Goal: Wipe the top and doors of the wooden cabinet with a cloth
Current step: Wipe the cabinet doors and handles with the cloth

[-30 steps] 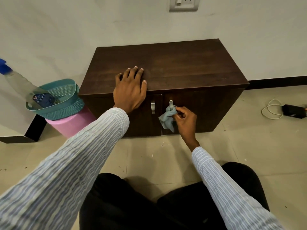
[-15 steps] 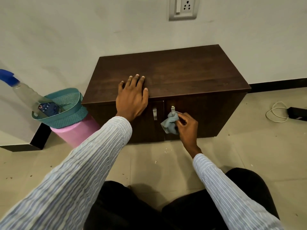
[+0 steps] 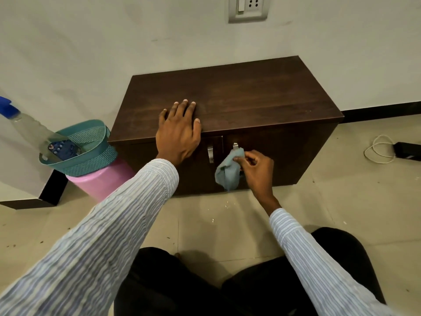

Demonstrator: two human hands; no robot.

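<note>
Overall, surfaces: the wooden cabinet [image 3: 239, 99] is a low box of dark brown wood grain with a flat matte top and two doors, each with a short metal handle, the left handle [image 3: 210, 153] and the right handle [image 3: 235, 145].
Cloth: the cloth [image 3: 227, 173], soft, crumpled and pale blue-green, hangs bunched against the right door just below its handle.
Right hand: the right hand [image 3: 257, 169] pinches the cloth between curled fingers and thumb at the door front.
Left hand: the left hand [image 3: 178, 135] lies flat, fingers straight, on the front edge of the cabinet top, gripping nothing.
Change: half a second ago the cloth sat higher, around the right handle; now it has slid a little lower, and the left hand has stayed put.
Containers: a teal mesh basket [image 3: 91, 163] sits on a pink bin [image 3: 102, 181] left of the cabinet; in it lean a clear spray bottle [image 3: 29, 131] and a dark blue item too small to tell.
</note>
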